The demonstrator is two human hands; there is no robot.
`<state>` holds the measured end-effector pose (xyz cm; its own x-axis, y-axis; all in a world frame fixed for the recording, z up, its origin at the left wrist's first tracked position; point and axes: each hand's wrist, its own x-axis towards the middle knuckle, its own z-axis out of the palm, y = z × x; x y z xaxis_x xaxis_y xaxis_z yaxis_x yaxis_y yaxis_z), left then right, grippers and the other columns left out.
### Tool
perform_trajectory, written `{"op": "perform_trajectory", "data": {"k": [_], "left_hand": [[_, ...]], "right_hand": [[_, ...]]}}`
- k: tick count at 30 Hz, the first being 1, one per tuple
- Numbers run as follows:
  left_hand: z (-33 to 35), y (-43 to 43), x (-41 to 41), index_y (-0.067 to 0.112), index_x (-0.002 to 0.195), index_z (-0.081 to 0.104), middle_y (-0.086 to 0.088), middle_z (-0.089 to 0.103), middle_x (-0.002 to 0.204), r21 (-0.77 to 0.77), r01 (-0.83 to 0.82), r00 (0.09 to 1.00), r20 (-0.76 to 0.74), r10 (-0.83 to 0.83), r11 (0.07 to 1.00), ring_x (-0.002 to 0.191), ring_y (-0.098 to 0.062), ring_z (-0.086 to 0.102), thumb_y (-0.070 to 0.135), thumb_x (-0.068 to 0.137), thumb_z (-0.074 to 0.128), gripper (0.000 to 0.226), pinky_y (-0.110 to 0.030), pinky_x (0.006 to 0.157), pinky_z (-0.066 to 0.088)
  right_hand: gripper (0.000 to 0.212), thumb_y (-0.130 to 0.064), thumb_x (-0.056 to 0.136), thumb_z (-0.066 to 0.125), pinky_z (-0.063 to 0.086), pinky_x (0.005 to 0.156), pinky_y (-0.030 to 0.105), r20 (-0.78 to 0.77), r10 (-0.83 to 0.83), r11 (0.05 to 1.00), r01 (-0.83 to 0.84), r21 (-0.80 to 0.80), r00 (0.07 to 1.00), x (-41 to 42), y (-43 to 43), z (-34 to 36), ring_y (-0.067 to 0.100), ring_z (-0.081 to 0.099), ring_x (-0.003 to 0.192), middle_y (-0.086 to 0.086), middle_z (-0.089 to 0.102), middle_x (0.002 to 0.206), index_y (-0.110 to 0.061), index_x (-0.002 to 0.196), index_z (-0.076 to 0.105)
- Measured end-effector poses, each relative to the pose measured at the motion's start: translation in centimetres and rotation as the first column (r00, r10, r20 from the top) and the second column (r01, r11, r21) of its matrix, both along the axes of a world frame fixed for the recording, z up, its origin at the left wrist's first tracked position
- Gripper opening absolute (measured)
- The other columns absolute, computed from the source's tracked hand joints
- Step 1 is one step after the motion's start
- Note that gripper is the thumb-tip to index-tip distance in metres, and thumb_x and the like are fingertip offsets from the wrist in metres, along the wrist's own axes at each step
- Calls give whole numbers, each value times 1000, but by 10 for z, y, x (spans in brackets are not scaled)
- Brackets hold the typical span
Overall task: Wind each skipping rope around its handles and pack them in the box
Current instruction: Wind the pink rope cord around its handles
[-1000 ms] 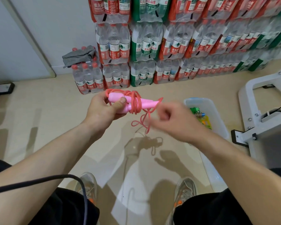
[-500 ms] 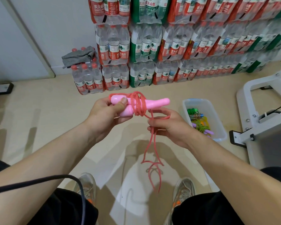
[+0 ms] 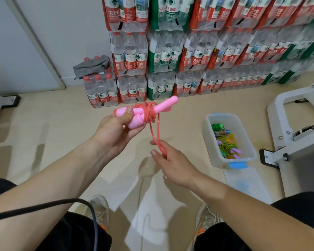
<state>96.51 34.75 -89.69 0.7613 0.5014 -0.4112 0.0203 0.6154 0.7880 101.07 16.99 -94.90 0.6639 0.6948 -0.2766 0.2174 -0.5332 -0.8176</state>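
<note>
While gripping the two pink handles [image 3: 168, 103] side by side in the left hand [image 3: 114, 131], thumb pressing down on the upper one and fingers curling under the lower one, pinching the red rope [image 3: 149, 113] with the right hand [image 3: 174, 163]. Holding the handles in the air over the middle of the floor [image 3: 43, 124], free ends pointing up and to the right. Carrying several turns of rope around the middle of the handles, just right of the left thumb. Letting a doubled strand hang from those turns down to the right hand, below and slightly right of the left. Squeezing that strand between right thumb and forefinger; tucking the remaining right fingers under the palm, so cannot tell how they are lying.

Leaving the clear box [image 3: 207, 134] open on the floor at the right, well apart from both hands and near a white frame [image 3: 297, 142] by the floor's right edge. Keeping other ropes [image 3: 227, 144], green, yellow and purple, inside it.

Facing stacked water packs [image 3: 163, 57] along the floor's far edge, with a grey cloth [image 3: 92, 66] lying on the leftmost low pack. Trailing a black cable [image 3: 43, 207] across the left forearm, above two shoes [image 3: 100, 209] at the near edge.
</note>
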Motion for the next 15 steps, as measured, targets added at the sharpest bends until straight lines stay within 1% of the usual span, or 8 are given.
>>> {"op": "perform_trajectory", "data": {"k": [2, 3, 4, 6, 9, 11, 13, 15], "left_hand": [[-3, 1, 0, -3, 104, 65, -13, 76, 98, 61, -26, 1000, -14, 27, 998, 92, -23, 74, 11, 103, 51, 21, -34, 80, 62], [-6, 1, 1, -6, 108, 65, -14, 76, 101, 109, -36, 999, -28, 39, 993, 93, -23, 74, 11, 103, 50, 23, -34, 81, 62], [-7, 1, 1, -7, 110, 64, -16, 75, 101, 161, -48, 998, -41, 55, 986, 91, -24, 74, 10, 103, 51, 24, -34, 80, 62], [-11, 3, 2, -4, 103, 68, -15, 74, 93, 262, -75, 994, -60, 94, 962, 82, -21, 72, 10, 103, 52, 22, -30, 74, 61], [-12, 4, 5, -3, 100, 69, -14, 73, 93, 327, -123, 983, -86, 159, 937, 76, -19, 71, 11, 102, 54, 20, -28, 68, 59], [-13, 5, 7, -1, 98, 69, -14, 73, 93, 329, -140, 979, -97, 181, 934, 73, -17, 71, 11, 102, 54, 19, -28, 67, 59], [-13, 9, 9, 0, 96, 69, -13, 72, 90, 324, -157, 975, -98, 198, 933, 72, -18, 71, 11, 102, 54, 19, -29, 68, 60], [-12, 17, 12, -5, 108, 67, -14, 72, 93, 305, -197, 967, -94, 236, 932, 75, -19, 70, 13, 102, 55, 22, -33, 72, 62]], "right_hand": [[38, -54, 102, 34, 49, 81, 39, 123, 72, 995, -63, -78, 990, -5, -1, 8, 18, 59, 76, -11, 57, 76, -35, 133, 47], [39, -55, 103, 31, 48, 80, 40, 160, 89, 994, -77, -75, 983, -8, -1, 14, 23, 58, 80, -10, 57, 76, -32, 131, 47], [40, -55, 104, 28, 46, 80, 40, 168, 74, 997, -68, -45, 983, -9, -1, 19, 23, 55, 81, -11, 55, 74, -32, 130, 47], [41, -52, 106, 26, 43, 79, 38, 136, -19, 998, 10, 67, 991, -10, 1, 26, 17, 48, 79, -15, 49, 70, -33, 129, 53], [34, -44, 106, 35, 42, 71, 37, 152, -111, 990, 96, 99, 982, -7, 3, 24, 18, 50, 71, -8, 51, 65, -24, 104, 62], [40, -44, 105, 38, 44, 70, 36, 102, -132, 990, 125, 65, 986, -10, 4, 21, 20, 56, 72, -3, 56, 68, -17, 99, 66], [44, -46, 106, 37, 41, 66, 34, 20, -158, 987, 157, 34, 987, -12, 5, 17, 15, 55, 66, -9, 56, 63, -19, 88, 67], [49, -47, 106, 34, 44, 64, 33, -81, -173, 985, 173, -4, 982, -17, 3, 15, 12, 51, 58, -15, 54, 54, -23, 75, 64]]}}
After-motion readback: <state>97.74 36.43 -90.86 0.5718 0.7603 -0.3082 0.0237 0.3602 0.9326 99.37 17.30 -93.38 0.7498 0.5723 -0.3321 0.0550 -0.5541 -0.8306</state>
